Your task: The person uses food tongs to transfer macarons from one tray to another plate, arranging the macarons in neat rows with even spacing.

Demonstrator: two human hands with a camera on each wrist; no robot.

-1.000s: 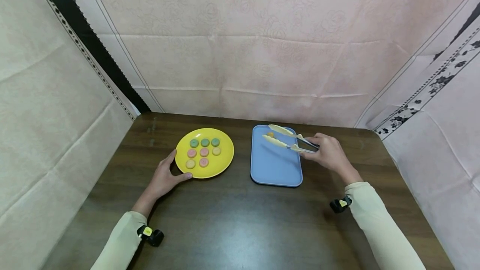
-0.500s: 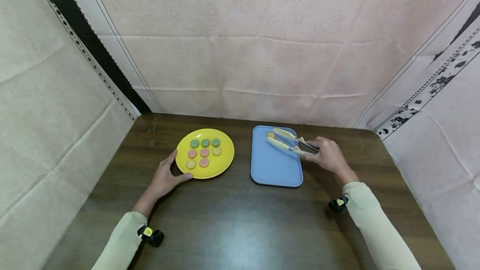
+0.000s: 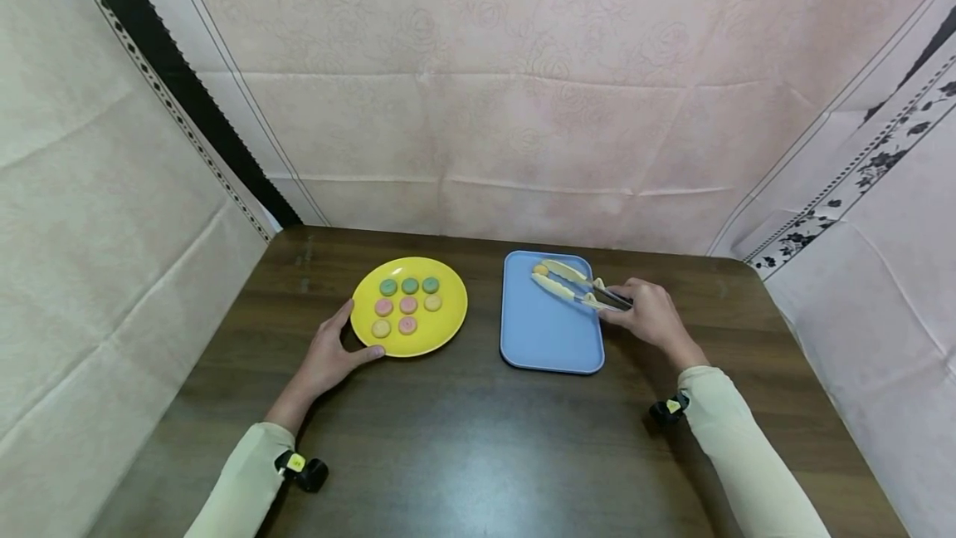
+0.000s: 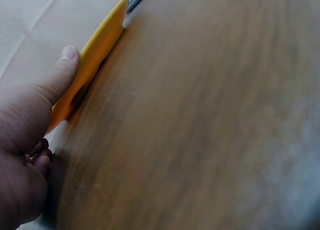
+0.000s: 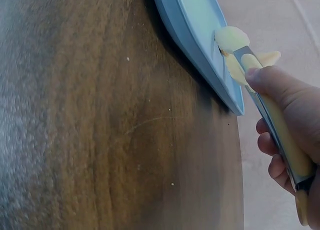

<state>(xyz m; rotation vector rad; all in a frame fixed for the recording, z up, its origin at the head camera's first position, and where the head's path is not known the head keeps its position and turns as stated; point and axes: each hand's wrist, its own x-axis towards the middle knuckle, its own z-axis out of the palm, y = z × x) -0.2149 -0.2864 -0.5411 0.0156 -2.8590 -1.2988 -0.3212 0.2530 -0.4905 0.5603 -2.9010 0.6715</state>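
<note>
My right hand [image 3: 648, 314] holds a pair of tongs [image 3: 560, 285] with cream-coloured heads and metal arms over a blue tray [image 3: 548, 343]. Between the tong tips, near the tray's far left corner, is a small round yellow biscuit-like piece [image 3: 540, 270]; whether the tips touch it I cannot tell. In the right wrist view the thumb presses along the tongs [image 5: 272, 115], with fingers curled beneath. My left hand [image 3: 329, 355] grips the rim of a yellow plate [image 3: 444, 326], thumb at the near edge. Several small round green, pink and cream pieces [image 3: 407, 305] lie in rows on that plate.
Plate and tray stand side by side, a gap between them, on a dark brown wooden table [image 3: 463, 430]. Pale patterned cloth [image 3: 478, 106] hangs behind the table's far edge and on both sides.
The tongs have shifted slightly right and lower, and the gap between their tips has narrowed around the yellow piece. My left hand and the plate have barely moved.
</note>
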